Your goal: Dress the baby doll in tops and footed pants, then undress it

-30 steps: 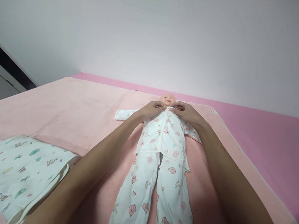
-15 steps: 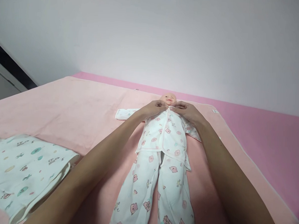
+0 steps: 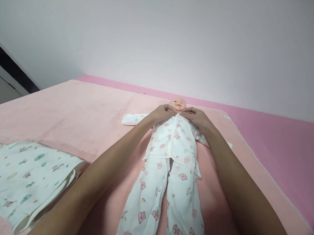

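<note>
A baby doll lies on its back on a pale pink towel, head away from me. It wears a white top and white trousers, both printed with pink bears. My left hand and my right hand meet at the top's collar, just under the doll's chin. Both pinch the collar edges with fingers closed. My forearms run down either side of the doll's body.
A folded white garment with green and tan prints lies at the near left. The towel lies on a brighter pink bed surface. A plain white wall stands behind the bed.
Both hands stay at the collar, their fingers closing slightly nearer together. The view has drifted a little, so the doll and the folded garment sit marginally shifted.
</note>
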A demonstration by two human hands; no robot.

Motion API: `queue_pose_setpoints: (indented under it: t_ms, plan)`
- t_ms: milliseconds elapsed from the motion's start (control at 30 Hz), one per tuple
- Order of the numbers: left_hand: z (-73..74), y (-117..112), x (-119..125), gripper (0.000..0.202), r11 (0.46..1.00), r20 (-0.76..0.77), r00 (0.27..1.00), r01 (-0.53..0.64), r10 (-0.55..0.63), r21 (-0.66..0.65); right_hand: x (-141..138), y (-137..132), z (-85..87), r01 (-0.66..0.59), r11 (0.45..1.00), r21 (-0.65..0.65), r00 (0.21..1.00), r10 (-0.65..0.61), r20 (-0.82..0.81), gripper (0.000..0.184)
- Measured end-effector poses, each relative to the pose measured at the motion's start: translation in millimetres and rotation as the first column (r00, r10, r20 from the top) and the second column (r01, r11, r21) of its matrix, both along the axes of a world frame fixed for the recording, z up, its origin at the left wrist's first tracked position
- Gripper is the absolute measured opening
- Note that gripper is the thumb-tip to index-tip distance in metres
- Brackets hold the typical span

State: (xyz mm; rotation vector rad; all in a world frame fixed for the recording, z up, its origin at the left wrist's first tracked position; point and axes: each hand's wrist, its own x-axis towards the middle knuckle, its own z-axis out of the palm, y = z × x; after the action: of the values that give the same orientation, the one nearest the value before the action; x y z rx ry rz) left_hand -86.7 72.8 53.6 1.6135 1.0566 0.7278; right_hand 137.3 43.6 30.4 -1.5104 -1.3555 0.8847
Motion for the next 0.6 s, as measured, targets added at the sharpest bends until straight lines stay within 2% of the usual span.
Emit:
queue_pose_setpoints:
  t_ms: [167, 267, 433, 600]
  plan:
    - [-10.0, 6.5, 2.9, 0.030, 1.000, 0.051, 0.999, -0.017, 0.017, 0.004, -12.7, -6.5, 0.3, 0.046, 0.997, 0.057, 0.997, -0.049, 0.063, 0.039]
    - [-13.9, 10.0, 3.4, 0.032, 0.999, 0.052, 0.998, -0.024, 0.025, -0.033, -18.5, -9.9, 4.6, 0.064, 0.997, 0.047, 0.995, -0.068, 0.073, 0.039]
    - [-5.8, 6.1, -1.0, 0.039, 0.995, 0.072, 0.997, -0.007, 0.015, -0.103, -22.8, -14.1, 13.2, 0.081, 0.997, 0.005, 0.996, -0.081, -0.027, 0.041]
    - [-0.1, -7.2, -3.2, 0.040, 0.997, 0.108, 0.994, 0.016, -0.008, -0.073, -34.6, -34.0, 15.1, 0.231, 0.970, 0.079, 0.973, -0.232, 0.007, 0.050]
